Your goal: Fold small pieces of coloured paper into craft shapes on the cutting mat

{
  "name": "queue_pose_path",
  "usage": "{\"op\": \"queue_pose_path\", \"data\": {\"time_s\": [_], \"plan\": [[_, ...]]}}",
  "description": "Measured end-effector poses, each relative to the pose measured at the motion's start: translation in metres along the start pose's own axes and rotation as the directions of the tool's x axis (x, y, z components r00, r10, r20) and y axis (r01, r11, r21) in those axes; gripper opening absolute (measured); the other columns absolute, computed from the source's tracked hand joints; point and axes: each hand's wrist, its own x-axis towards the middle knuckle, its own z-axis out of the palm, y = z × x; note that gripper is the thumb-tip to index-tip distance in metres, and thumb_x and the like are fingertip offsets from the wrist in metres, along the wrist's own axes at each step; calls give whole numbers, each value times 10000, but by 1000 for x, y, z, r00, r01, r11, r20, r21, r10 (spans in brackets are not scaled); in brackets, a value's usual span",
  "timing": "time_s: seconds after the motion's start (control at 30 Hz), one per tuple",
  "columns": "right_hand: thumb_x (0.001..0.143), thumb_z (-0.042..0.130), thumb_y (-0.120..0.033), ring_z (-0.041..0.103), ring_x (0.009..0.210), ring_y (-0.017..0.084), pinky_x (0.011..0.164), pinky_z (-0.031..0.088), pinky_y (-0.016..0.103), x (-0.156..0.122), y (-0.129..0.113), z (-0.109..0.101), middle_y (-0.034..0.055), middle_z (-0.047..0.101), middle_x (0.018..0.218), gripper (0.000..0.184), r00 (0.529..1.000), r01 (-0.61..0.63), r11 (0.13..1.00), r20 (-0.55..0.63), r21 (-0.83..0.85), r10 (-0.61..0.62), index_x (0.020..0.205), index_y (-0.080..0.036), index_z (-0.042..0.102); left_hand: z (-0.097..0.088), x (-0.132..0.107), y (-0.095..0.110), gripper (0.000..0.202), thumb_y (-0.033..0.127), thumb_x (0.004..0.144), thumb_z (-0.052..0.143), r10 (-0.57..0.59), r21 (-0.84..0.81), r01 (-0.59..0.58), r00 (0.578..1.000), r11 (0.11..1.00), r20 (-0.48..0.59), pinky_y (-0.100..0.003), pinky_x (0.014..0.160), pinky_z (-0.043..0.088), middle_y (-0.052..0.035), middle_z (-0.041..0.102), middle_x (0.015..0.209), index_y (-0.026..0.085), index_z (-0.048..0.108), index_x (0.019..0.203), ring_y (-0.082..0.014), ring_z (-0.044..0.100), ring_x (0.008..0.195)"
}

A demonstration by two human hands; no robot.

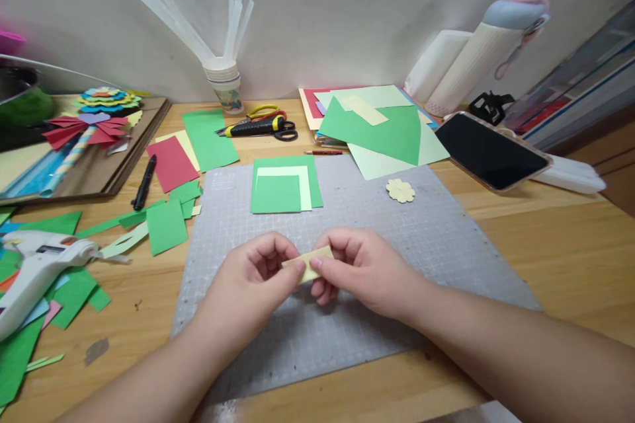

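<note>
Between my two hands, above the middle of the grey cutting mat (pixel 421 244), is a small pale yellow strip of paper (pixel 313 255) that looks folded. My left hand (pixel 255 284) pinches its left end between thumb and fingers. At its right side, my right hand (pixel 360 271) grips it with the thumb on top and the fingers curled beneath. A pale yellow paper flower (pixel 400 190) lies on the mat beyond my right hand. Green and light green paper squares (pixel 278 194) are stacked on the mat beyond my left hand.
A white glue gun (pixel 44 261) lies among green scraps at left. Behind the mat are scissors (pixel 285 132), a utility knife (pixel 253 127), a cup of white sticks (pixel 228 92) and a paper pile (pixel 377 132). A phone (pixel 491 151) and a bottle (pixel 486 53) stand at right.
</note>
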Motion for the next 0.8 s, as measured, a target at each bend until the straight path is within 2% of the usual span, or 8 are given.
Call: {"op": "queue_pose_path", "data": {"time_s": [0.13,0.33,0.53,0.63,0.8], "plan": [[787,574,-218,520,494,81,501,441,213,-2,1,0,-39,543,551,128,1000,27,995,-1,-96,-27,681,-174,518,2,-2,0,147,291,786,600,44,65,-50,995,997,90,-237,593,411,12,576,654,179,560,699,-132,521,635],[763,609,-240,459,497,84,463,358,209,-3,0,-1,-32,523,577,117,988,129,982,-62,-138,-138,695,-174,540,1,-3,-1,147,255,793,572,49,60,-59,988,996,150,-238,593,388,18,543,650,179,545,671,-128,483,632],[745,648,-262,410,566,89,510,326,221,-3,-2,-2,-40,458,630,189,975,213,965,-36,-153,-221,673,-182,492,-1,-1,-2,164,257,747,629,18,-72,-14,998,997,59,-200,561,344,50,482,603,176,528,646,-96,418,586],[756,640,-302,406,553,91,506,321,230,-2,-1,-2,-35,464,630,231,978,179,973,-81,-148,-192,645,-183,476,-2,-1,-1,173,261,735,643,28,-86,-23,998,996,47,-196,544,335,51,476,589,175,532,633,-94,408,574],[654,754,-335,418,514,86,494,326,231,-2,-2,-2,-50,476,594,288,975,149,988,-163,-40,-153,632,-182,511,-2,-2,1,173,256,733,639,37,-61,-36,999,997,18,-199,539,331,50,471,580,177,532,624,-95,401,565]]}}
